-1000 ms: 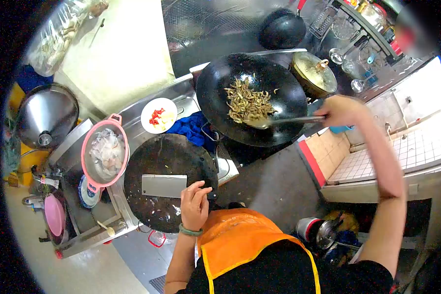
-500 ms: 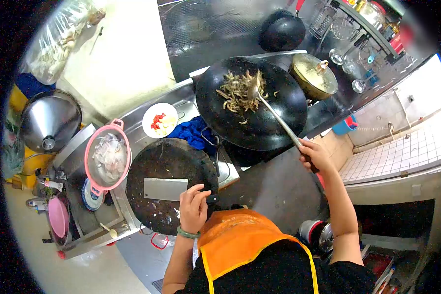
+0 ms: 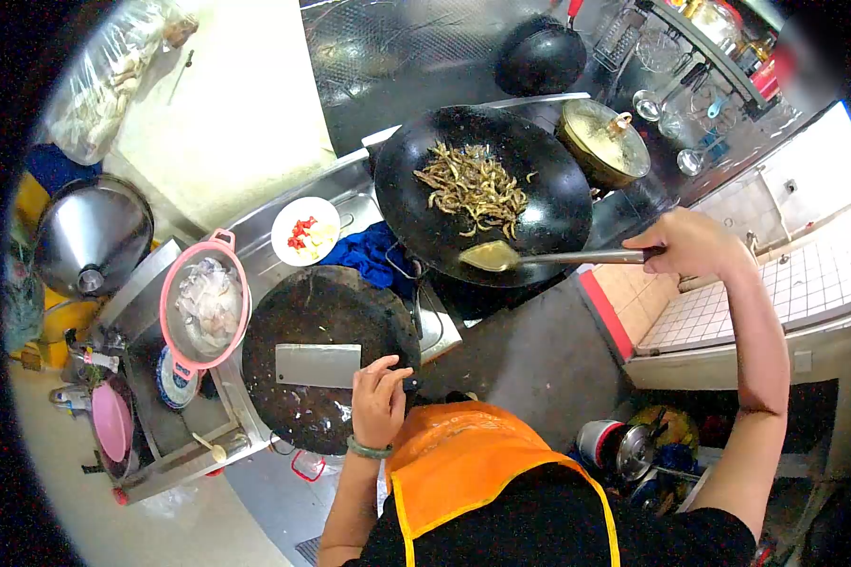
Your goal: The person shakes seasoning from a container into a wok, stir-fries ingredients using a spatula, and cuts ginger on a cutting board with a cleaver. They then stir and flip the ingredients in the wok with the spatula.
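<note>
My right hand [image 3: 687, 244] is closed around the handle of a long metal wok spatula [image 3: 577, 256]. The spatula's blade [image 3: 490, 256] rests low inside the black wok [image 3: 548, 213], in front of a heap of small browned fish-like pieces [image 3: 473, 187]. My left hand [image 3: 378, 402] lies at the right edge of a round dark chopping board [image 3: 293, 416], its fingers loosely bent and apart. Beside those fingers is a cleaver [image 3: 318, 365], flat on the board, its handle partly covered by the hand.
A white plate [image 3: 304, 219] with chopped red and pale pieces and a blue cloth [image 3: 373, 257] lie left of the wok. A pink strainer [image 3: 168, 302] stands over the sink edge. A lidded pot [image 3: 603, 151] sits behind right, below hanging utensils.
My right hand has moved right and up, and the spatula blade has come off the heap toward the wok's near side. The heap has spread slightly. My left hand has barely moved.
</note>
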Demonstrator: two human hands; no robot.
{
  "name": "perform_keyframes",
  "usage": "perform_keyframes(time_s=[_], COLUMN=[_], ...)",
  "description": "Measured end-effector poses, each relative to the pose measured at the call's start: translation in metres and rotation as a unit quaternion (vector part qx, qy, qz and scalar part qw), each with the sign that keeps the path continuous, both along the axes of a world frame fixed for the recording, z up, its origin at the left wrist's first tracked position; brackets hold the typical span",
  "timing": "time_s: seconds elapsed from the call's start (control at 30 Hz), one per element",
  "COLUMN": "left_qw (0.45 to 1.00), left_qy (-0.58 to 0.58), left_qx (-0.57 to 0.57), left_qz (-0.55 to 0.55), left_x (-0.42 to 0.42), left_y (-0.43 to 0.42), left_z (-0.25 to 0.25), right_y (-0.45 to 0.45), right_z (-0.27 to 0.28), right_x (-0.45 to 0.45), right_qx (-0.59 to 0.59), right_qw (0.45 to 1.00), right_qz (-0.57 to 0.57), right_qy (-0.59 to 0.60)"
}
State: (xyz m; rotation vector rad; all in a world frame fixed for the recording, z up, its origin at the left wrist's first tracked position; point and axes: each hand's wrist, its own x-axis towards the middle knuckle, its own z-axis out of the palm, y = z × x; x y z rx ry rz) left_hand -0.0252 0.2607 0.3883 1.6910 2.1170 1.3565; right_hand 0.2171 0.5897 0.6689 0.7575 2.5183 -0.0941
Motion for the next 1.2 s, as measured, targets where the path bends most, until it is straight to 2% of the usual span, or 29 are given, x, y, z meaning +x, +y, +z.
perform_keyframes(time_s=[0.1,0.17,0.23,0.27,0.3,0.33,0.4,0.5,0.6,0.67,0.7,0.77,0.83,0.9,0.97,1.1,1.13,1.2], left_qw=[1.000,1.000,1.000,1.000,0.999,0.999,0.999,0.999,0.999,0.999,0.999,0.999,0.999,0.998,0.997,0.994,0.994,0.995], left_qy=[-0.016,-0.018,-0.021,-0.024,-0.027,-0.023,-0.013,-0.019,-0.017,-0.013,-0.009,-0.009,-0.010,-0.013,-0.026,-0.043,-0.043,-0.041], left_qx=[-0.003,-0.001,-0.003,-0.009,-0.013,-0.015,-0.017,-0.023,-0.011,-0.010,-0.010,-0.013,-0.016,-0.013,-0.029,-0.037,-0.037,-0.039], left_qz=[0.014,0.016,0.016,0.013,0.013,0.020,0.031,0.031,0.039,0.043,0.043,0.042,0.045,0.057,0.065,0.089,0.090,0.087], left_x=[0.003,0.006,0.005,0.004,0.003,0.002,-0.001,-0.003,-0.001,0.003,0.004,0.004,0.004,0.004,0.006,0.009,0.010,0.013], left_y=[-0.004,-0.005,-0.008,-0.010,-0.013,-0.015,-0.017,-0.017,-0.015,-0.016,-0.015,-0.017,-0.020,-0.021,-0.023,-0.026,-0.026,-0.025], left_z=[-0.003,-0.002,-0.003,-0.003,-0.004,-0.006,-0.010,-0.008,-0.005,-0.006,-0.006,-0.005,-0.007,-0.010,-0.010,-0.008,-0.009,-0.010], right_y=[0.000,0.019,0.036,0.042,0.047,0.044,0.021,0.015,0.045,0.082,0.087,0.094,0.077,0.104,0.107,0.148,0.168,0.185], right_z=[-0.027,-0.088,-0.097,-0.098,-0.082,-0.058,-0.004,0.006,-0.047,-0.091,-0.096,-0.084,-0.040,-0.025,-0.006,-0.021,-0.042,-0.089], right_x=[-0.037,-0.050,-0.051,-0.047,-0.037,-0.027,-0.024,-0.002,-0.001,-0.005,-0.017,-0.024,-0.029,-0.007,-0.005,0.001,-0.002,-0.020], right_qx=[0.013,0.026,-0.002,-0.019,-0.007,0.006,0.022,0.152,0.237,0.233,0.234,0.291,0.298,0.280,0.318,0.318,0.303,0.270], right_qw=[1.000,0.999,0.993,0.986,0.991,0.993,0.995,0.983,0.967,0.972,0.972,0.955,0.950,0.955,0.947,0.946,0.950,0.962], right_qz=[0.015,-0.007,-0.078,-0.114,-0.042,-0.015,-0.097,-0.032,-0.006,0.007,0.000,0.017,0.049,0.055,0.024,-0.011,-0.023,-0.022], right_qy=[-0.016,0.032,0.091,0.120,0.130,0.115,0.005,-0.099,-0.094,-0.027,0.018,0.055,0.073,0.076,-0.034,-0.060,-0.073,-0.019])
